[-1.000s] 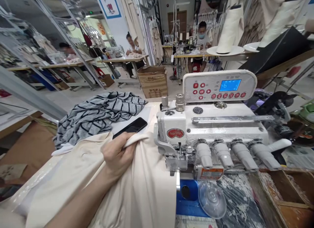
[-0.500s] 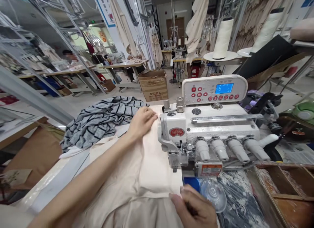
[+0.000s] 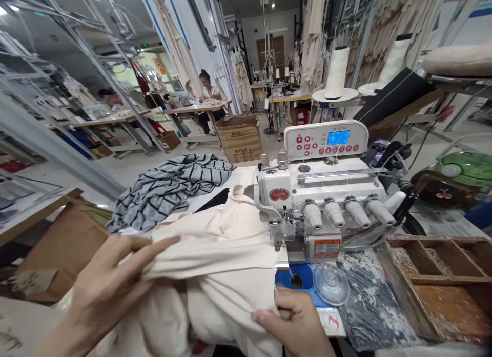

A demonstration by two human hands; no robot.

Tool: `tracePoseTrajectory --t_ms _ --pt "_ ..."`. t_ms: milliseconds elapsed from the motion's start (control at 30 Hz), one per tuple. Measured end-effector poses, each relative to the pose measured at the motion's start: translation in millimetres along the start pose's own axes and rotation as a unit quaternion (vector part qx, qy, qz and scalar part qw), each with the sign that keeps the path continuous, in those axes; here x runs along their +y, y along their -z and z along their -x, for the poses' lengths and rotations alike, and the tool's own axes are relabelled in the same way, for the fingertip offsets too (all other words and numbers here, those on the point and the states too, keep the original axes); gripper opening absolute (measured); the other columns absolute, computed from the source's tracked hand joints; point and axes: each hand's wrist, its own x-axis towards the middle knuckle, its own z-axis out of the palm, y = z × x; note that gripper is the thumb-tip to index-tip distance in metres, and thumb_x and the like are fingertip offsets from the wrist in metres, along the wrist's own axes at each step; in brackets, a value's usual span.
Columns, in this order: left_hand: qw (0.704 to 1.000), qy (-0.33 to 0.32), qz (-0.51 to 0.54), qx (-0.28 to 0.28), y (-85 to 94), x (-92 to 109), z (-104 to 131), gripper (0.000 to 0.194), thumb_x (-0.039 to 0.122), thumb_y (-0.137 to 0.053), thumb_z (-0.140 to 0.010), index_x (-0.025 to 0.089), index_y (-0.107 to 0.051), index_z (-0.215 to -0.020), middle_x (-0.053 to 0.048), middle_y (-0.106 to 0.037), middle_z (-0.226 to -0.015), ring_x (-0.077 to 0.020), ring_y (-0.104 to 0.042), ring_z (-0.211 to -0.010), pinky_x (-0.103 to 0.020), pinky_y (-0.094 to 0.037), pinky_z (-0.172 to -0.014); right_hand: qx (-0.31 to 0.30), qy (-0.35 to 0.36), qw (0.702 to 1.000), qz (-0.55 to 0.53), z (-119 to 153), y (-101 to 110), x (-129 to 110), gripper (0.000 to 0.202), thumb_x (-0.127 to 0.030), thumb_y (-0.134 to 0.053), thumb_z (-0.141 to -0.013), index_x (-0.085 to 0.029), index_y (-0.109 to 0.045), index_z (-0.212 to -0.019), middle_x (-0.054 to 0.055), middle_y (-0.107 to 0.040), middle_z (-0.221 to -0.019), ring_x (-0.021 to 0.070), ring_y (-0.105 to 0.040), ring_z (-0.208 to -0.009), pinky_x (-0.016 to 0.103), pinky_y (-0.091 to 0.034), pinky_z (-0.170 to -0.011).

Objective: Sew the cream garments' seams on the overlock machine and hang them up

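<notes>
From the head camera, I can see the worker bent over a white overlock sewing machine (image 3: 328, 185). The cream fabric (image 3: 230, 254) spreads left and in front of that machine, one edge reaching its presser foot; whether it runs underneath, I can't tell. In front of the machine, the right hand (image 3: 294, 316) pinches the fabric's edge between thumb and curled fingers. Farther left of it, the left hand (image 3: 111, 290) has its fingers stretched along the cloth, and I can't make out whether the thumb closes underneath. Beyond the fabric, left of the machine, lies a heap of grey, black-striped fabric (image 3: 165, 193). Just below the machine are a blue tray (image 3: 307, 277) and a clear plastic disc (image 3: 331, 285); to its right sits a divided wooden tray (image 3: 442, 280). Behind it stands a thread cone (image 3: 338, 72).
</notes>
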Motion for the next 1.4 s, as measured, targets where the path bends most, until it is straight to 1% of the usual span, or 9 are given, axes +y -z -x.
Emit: tracePoseTrajectory --t_ms 167,267,367,533,733,900,1133,1300,1400 --pt "0.982 -0.148 0.027 -0.109 -41.7 66.1 -30.6 0.047 0.013 -0.048 -0.088 0.028 -0.064 -0.129 -0.008 -0.067 -0.126 -0.0273 -0.062 -0.115 -0.044 -0.047 -0.101 0.106 0.103 0.984 0.098 -0.8 -5.9 17.7 0.037 -0.028 -0.068 -0.085 -0.018 -0.058 -0.051 -0.001 -0.052 -0.06 0.0147 -0.054 -0.066 0.023 -0.048 -0.062" --pt "0.972 -0.161 0.133 -0.104 -68.7 108.4 -19.3 0.03 0.011 -0.058 -0.09 0.023 -0.066 -0.116 -0.006 -0.072 -0.104 -0.0207 -0.066 -0.097 -0.036 -0.051 -0.093 0.118 0.098 0.988 0.013 -2.5 -9.2 17.6 0.028 -0.03 -0.065 -0.089 -0.018 -0.068 -0.064 0.003 -0.061 -0.073 0.0152 -0.058 -0.067 0.02 -0.052 -0.05" --pt "0.971 -0.136 0.175 -0.089 -79.8 124.4 -19.7 0.012 0.008 -0.061 -0.091 0.019 -0.065 -0.093 -0.002 -0.068 -0.078 -0.0153 -0.061 -0.073 -0.029 -0.048 -0.068 0.118 0.11 0.987 0.021 0.1 -10.1 14.2 0.029 -0.027 -0.064 -0.091 -0.017 -0.067 -0.064 0.001 -0.057 -0.071 0.0108 -0.053 -0.055 0.016 -0.044 -0.041" --pt "0.963 -0.11 0.222 -0.103 -80.7 123.2 -28.9 0.014 0.008 -0.057 -0.094 0.018 -0.062 -0.087 0.001 -0.067 -0.075 -0.0133 -0.059 -0.07 -0.027 -0.046 -0.065 0.146 0.226 0.952 0.147 6.7 -6.2 15.3 0.035 -0.015 -0.058 -0.093 -0.017 -0.056 -0.058 -0.005 -0.044 -0.056 0.0082 -0.041 -0.049 0.02 -0.032 -0.045" --pt "0.969 -0.162 0.174 -0.064 -90.1 134.5 -26.4 0.011 0.006 -0.061 -0.092 0.016 -0.067 -0.094 0.0 -0.069 -0.077 -0.0133 -0.06 -0.07 -0.029 -0.047 -0.067 0.232 0.19 0.951 0.074 11.1 -12.5 20.7 0.047 -0.02 -0.06 -0.095 -0.018 -0.037 -0.053 -0.007 -0.028 -0.055 0.0074 -0.027 -0.048 0.023 -0.023 -0.045" --pt "0.969 -0.218 0.106 -0.044 -91.6 130.1 -19.1 0.022 0.008 -0.056 -0.094 0.012 -0.069 -0.11 -0.007 -0.076 -0.097 -0.0187 -0.067 -0.09 -0.039 -0.053 -0.095 0.232 0.138 0.96 0.077 4.5 -6.6 15.9 0.044 -0.024 -0.061 -0.095 -0.018 -0.044 -0.055 -0.006 -0.038 -0.055 0.0082 -0.036 -0.05 0.021 -0.032 -0.048" --pt "0.951 -0.113 0.259 -0.123 -111.7 86.3 -58.8 0.013 0.026 -0.067 -0.093 0.02 -0.078 -0.088 -0.005 -0.078 -0.087 -0.0193 -0.072 -0.086 -0.032 -0.059 -0.08 0.271 0.267 0.915 0.13 -2.3 -13.1 18.0 0.03 -0.013 -0.06 -0.092 -0.02 -0.057 -0.064 -0.003 -0.059 -0.059 0.0131 -0.049 -0.061 0.024 -0.041 -0.062" --pt "0.986 -0.022 0.159 -0.039 -123.7 77.2 -75.9 0.036 0.041 -0.059 -0.094 0.02 -0.077 -0.072 -0.009 -0.072 -0.086 -0.0216 -0.066 -0.085 -0.032 -0.053 -0.075 0.272 0.198 0.935 0.111 4.6 -20.5 22.6 0.032 -0.023 -0.062 -0.093 -0.02 -0.062 -0.061 -0.002 -0.057 -0.061 0.0104 -0.051 -0.053 0.023 -0.035 -0.049" --pt "0.992 0.042 0.017 -0.116 -107.4 79.0 -64.0 0.035 0.047 -0.053 -0.095 0.025 -0.079 -0.092 -0.007 -0.07 -0.087 -0.0207 -0.065 -0.074 -0.029 -0.046 -0.064 0.289 0.196 0.925 0.149 21.7 -27.7 36.9 0.041 -0.024 -0.06 -0.093 -0.019 -0.055 -0.052 -0.005 -0.043 -0.053 0.008 -0.035 -0.045 0.025 -0.025 -0.044"
